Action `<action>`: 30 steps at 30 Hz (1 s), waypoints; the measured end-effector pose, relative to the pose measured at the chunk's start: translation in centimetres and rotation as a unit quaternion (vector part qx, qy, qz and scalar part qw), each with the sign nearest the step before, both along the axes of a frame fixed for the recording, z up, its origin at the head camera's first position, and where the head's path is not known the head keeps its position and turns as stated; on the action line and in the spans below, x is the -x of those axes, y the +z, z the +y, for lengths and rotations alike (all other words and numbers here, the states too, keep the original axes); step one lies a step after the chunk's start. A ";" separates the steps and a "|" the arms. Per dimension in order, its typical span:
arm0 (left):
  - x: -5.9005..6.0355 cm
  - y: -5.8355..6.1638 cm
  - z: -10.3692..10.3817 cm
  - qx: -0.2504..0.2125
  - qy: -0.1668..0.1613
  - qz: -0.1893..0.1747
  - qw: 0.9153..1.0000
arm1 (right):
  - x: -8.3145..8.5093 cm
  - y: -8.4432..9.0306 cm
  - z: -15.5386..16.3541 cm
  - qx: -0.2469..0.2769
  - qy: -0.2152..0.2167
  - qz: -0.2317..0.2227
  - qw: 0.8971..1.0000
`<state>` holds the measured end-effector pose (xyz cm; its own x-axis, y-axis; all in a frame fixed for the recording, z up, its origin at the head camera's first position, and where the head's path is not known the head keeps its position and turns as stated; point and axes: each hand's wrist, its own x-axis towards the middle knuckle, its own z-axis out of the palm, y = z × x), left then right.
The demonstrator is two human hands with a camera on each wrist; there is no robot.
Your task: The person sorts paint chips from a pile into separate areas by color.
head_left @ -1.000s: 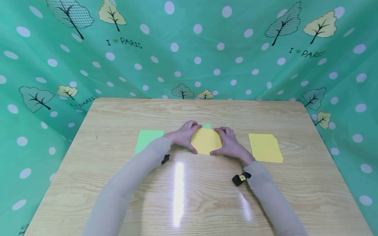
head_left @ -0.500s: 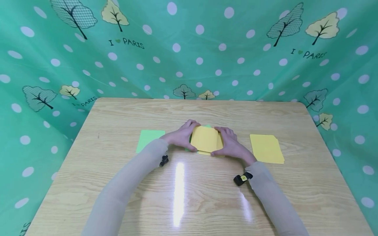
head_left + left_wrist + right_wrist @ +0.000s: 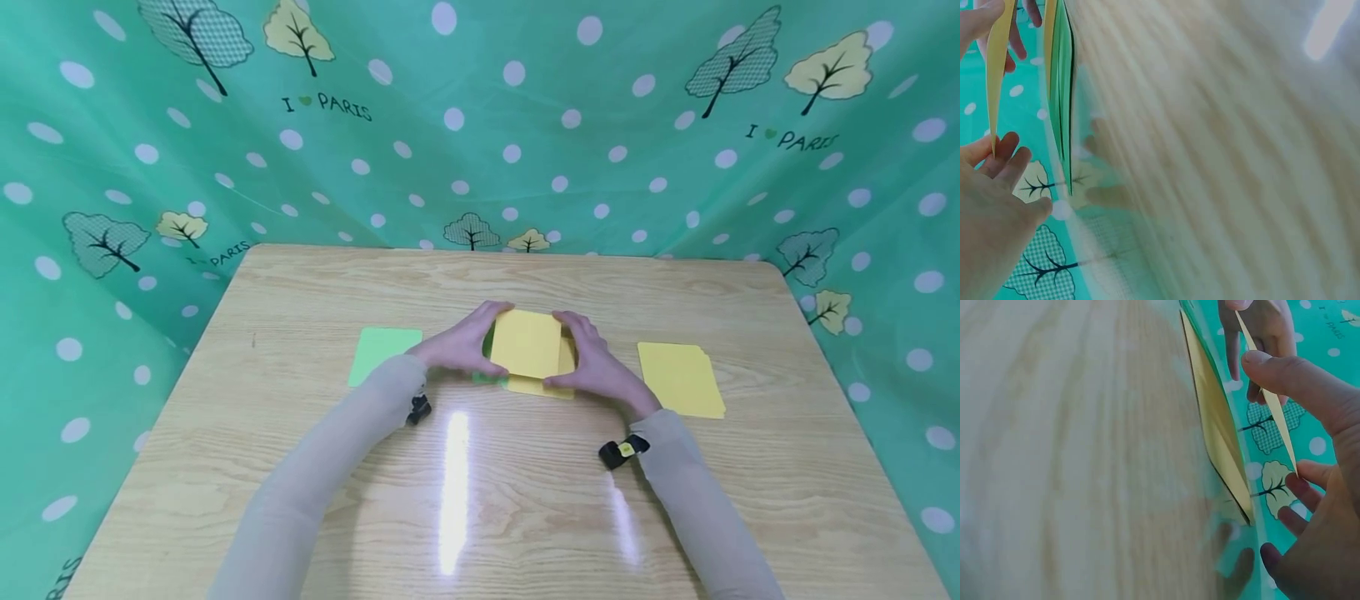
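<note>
Yellow card [image 3: 527,343] lifted, between both hands
</note>
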<state>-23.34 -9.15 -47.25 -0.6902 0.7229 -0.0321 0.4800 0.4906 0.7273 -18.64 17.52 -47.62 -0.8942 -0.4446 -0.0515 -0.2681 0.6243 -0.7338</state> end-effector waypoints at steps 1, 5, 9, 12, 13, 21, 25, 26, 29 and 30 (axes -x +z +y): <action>0.0 0.1 0.1 -0.003 0.002 0.000 1.000 | 0.0 0.1 0.1 0.003 0.001 -0.001 1.000; -0.2 0.4 0.5 -0.014 0.004 0.003 1.000 | -0.3 0.6 0.6 0.007 0.004 -0.004 1.000; -0.4 0.4 0.9 -0.019 0.003 0.013 1.000 | -0.6 1.0 1.0 0.007 0.000 -0.008 1.000; -0.6 0.5 1.3 -0.022 0.003 0.019 1.000 | -0.7 1.2 1.5 0.012 0.002 -0.002 1.000; -0.6 0.5 1.4 -0.022 0.003 0.019 1.000 | -0.8 1.2 1.7 0.014 0.004 0.001 1.000; -1.1 1.0 2.6 -0.023 -0.018 0.013 0.999 | -1.2 1.2 3.6 0.008 0.013 0.027 1.000; -1.6 1.3 3.3 -0.012 -0.024 0.021 0.999 | -1.6 1.0 4.5 0.008 0.028 0.039 0.999; -1.8 1.3 3.5 -0.009 -0.025 0.026 0.999 | -1.8 0.9 4.8 0.007 0.030 0.041 0.999; -2.0 1.3 4.2 -0.004 -0.025 0.040 0.999 | -2.0 0.8 5.5 0.006 0.031 0.040 0.999; -2.1 1.2 4.5 -0.005 -0.024 0.044 0.999 | -2.1 0.8 5.8 0.006 0.031 0.039 0.999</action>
<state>-21.27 -4.65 -46.02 -0.6540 0.7558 0.0343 0.5648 0.4576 0.6868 -16.57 23.28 -46.83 -0.8661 -0.4994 0.0221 -0.3619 0.5959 -0.7169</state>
